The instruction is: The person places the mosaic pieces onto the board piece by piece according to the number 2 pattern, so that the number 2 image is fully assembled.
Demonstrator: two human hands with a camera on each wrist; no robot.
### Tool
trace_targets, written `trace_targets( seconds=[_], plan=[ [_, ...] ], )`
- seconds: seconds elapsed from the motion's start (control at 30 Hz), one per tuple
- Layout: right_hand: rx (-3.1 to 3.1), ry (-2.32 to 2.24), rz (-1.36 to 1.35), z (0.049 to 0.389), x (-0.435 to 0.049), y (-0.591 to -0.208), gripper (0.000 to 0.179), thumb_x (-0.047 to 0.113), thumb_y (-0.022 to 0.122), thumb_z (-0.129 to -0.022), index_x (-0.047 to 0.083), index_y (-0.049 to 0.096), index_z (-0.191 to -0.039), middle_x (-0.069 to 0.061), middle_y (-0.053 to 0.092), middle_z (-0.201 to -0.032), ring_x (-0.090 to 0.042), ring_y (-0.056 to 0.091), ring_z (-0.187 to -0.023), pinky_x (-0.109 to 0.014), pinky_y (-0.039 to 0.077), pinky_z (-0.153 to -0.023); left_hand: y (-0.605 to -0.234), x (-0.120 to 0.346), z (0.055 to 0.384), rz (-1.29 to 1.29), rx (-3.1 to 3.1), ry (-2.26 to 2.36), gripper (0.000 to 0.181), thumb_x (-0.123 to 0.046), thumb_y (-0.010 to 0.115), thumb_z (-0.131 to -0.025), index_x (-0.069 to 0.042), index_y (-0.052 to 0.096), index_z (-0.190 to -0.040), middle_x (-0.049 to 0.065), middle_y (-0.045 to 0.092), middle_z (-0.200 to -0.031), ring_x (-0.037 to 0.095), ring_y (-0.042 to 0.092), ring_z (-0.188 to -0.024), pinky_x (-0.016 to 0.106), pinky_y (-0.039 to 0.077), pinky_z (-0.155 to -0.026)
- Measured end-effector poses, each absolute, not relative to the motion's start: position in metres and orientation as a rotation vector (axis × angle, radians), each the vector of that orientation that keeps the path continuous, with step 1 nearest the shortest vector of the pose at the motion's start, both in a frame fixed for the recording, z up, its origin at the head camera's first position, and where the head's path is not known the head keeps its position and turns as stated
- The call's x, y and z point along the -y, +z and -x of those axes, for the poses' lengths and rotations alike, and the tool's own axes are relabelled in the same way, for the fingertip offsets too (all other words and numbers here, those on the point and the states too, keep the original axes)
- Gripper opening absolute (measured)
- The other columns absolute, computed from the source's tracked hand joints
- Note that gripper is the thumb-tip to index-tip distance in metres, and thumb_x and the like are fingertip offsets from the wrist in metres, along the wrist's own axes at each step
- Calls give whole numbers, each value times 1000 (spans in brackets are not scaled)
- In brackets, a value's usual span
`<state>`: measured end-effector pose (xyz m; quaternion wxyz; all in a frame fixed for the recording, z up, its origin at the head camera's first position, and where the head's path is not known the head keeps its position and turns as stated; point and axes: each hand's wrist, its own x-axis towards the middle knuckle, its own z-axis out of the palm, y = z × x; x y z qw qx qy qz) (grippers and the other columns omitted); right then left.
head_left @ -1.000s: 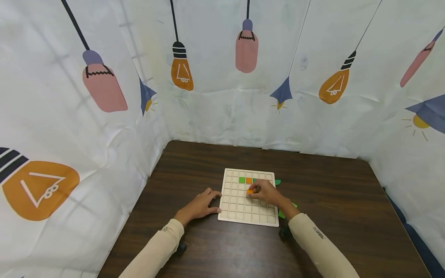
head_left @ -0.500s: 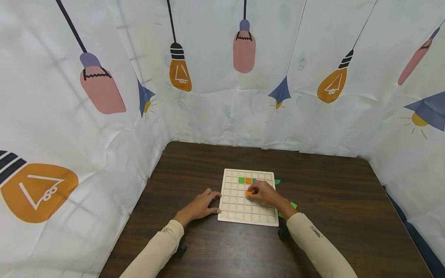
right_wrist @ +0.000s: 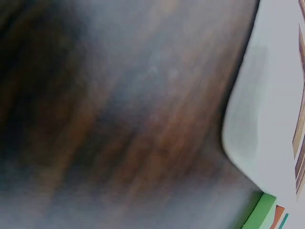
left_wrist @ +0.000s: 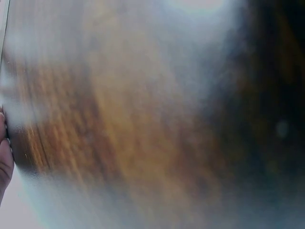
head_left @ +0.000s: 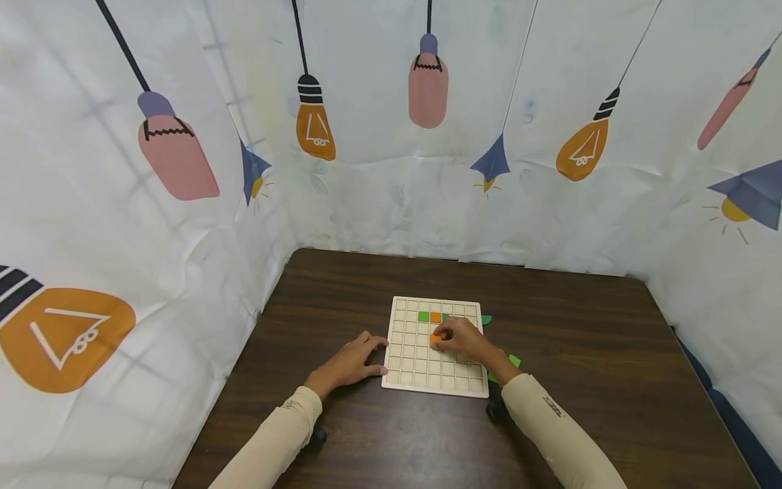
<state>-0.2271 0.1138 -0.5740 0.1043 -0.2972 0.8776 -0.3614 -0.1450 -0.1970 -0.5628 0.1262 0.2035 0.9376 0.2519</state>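
A pale grid board lies flat on the dark table. My right hand reaches over it and pinches an orange square tile close over the grid, fingertips at its right side. Farther back on the board, a green tile, another orange tile and a teal tile sit in one row, the teal one partly hidden by the hand. My left hand rests at the board's left edge, thumb and fingers spread; its fingertips barely enter the left wrist view.
A teal-green piece sticks out past the board's right edge. Bright green pieces lie right of the board, partly under my right wrist; a green block shows in the right wrist view. A printed white curtain borders the wooden table.
My right hand has shifted the orange tile slightly left and toward me over the grid. The left hand and the board stay in place.
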Motion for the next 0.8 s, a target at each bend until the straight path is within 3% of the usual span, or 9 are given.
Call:
trace_targets(
  seconds=[0.67,0.8],
  plan=[
    [-2642,-1026,898,226,-111,-573,22,26,82,-85,14,77,-103,11,63,-84,-5,54,-77,-28,51,-76,-561,196,145,-574,-2727,730,61,-48,69,-93,-23,49,-144,4,52,-120,21,59,-107,43,48,-90],
    [-2632,-1085,904,225,-115,-572,26,26,80,-87,10,76,-107,9,62,-82,-5,52,-72,-26,49,-70,-562,197,145,-580,-2728,732,61,-48,69,-93,-23,49,-144,4,52,-120,21,59,-106,43,48,-89]
  ],
)
